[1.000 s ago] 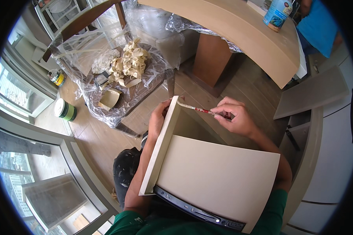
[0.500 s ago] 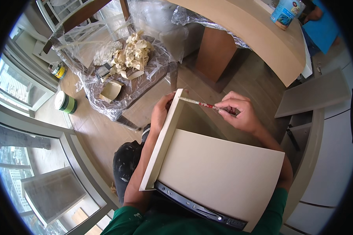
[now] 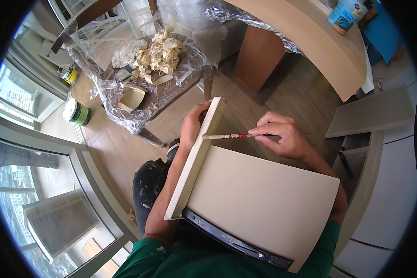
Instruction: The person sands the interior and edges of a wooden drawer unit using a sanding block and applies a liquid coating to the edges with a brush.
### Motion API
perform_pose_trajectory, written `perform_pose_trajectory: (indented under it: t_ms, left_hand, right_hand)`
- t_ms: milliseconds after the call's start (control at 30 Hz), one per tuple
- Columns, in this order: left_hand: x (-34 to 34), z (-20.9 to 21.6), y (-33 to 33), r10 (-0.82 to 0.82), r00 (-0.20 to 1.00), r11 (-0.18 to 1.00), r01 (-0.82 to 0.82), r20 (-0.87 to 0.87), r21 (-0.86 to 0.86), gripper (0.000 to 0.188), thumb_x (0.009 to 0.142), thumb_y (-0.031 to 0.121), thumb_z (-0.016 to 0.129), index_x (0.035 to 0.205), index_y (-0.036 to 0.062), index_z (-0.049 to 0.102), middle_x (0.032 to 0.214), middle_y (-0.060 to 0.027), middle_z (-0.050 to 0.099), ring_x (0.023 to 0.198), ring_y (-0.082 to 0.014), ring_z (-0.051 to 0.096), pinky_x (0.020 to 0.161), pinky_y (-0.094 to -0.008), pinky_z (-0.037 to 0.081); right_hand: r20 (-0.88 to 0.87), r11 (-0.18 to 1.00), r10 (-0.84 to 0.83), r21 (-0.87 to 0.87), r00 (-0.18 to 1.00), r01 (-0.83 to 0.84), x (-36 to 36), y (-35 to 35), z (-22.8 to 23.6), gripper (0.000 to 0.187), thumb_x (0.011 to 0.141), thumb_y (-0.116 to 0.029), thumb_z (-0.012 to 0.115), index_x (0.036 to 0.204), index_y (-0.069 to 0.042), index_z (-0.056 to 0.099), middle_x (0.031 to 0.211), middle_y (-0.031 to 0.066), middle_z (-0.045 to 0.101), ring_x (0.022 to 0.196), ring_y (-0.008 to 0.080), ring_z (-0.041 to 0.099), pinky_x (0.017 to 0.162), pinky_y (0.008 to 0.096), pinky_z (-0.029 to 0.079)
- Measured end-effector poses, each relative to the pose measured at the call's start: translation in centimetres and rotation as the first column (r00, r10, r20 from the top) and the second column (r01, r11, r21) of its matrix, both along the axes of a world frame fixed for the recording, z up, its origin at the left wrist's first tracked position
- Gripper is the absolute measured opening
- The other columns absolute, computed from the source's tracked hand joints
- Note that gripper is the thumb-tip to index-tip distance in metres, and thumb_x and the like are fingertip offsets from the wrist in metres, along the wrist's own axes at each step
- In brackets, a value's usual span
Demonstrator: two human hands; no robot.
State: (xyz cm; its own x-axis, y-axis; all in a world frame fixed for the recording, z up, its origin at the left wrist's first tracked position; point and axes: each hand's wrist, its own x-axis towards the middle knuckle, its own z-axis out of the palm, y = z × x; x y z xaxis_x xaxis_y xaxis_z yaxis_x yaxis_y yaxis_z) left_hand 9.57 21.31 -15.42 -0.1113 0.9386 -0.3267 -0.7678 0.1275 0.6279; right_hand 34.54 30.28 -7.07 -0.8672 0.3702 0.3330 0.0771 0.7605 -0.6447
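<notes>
Smooth matt drawer (image 3: 264,194); dark metal runner (image 3: 231,242); glossy crinkled plastic sheeting (image 3: 111,104)

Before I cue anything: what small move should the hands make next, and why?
Perhaps draw the brush lightly along the drawer front: the right hand holds it with its tip at that front's edge, while the left hand grips the outer side.

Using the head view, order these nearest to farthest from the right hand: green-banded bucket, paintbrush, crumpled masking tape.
1. Paintbrush: held in the right hand, tip pointing left.
2. Crumpled masking tape: on the plastic-covered chair, ahead-left.
3. Green-banded bucket: far left.
</notes>
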Motion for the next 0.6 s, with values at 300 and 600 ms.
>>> perform_pose_trajectory:
  t_ms: [300,600]
  left_hand:
    - [-0.4,-1.5,0.4,0.008,1.000,1.000,-0.008,0.013,0.013,0.052,0.110,0.027,0.038,0.144,-0.0044,0.060,0.126,-0.0114,0.070,0.111,-0.0203,0.068,0.103,-0.0348,0.052]
    - [-0.4,-1.2,0.4,-0.010,1.000,1.000,0.010,-0.018,0.012,0.051,0.109,0.028,0.039,0.143,-0.0038,0.060,0.125,-0.0115,0.071,0.110,-0.0203,0.068,0.101,-0.0351,0.054]
  right_hand:
    - [-0.003,0.994,-0.109,-0.013,0.994,0.109,0.1,0.3,-0.4,0.023,0.086,0.005,0.077,0.108,-0.002,0.080,0.097,0.0087,0.069,0.083,0.0190,0.065,0.071,0.0309,0.052]
    - [-0.011,0.992,-0.127,-0.008,0.992,0.127,0.5,0.5,-0.8,0.022,0.087,0.005,0.076,0.107,-0.001,0.080,0.096,0.0094,0.068,0.082,0.0184,0.066,0.070,0.0299,0.052]
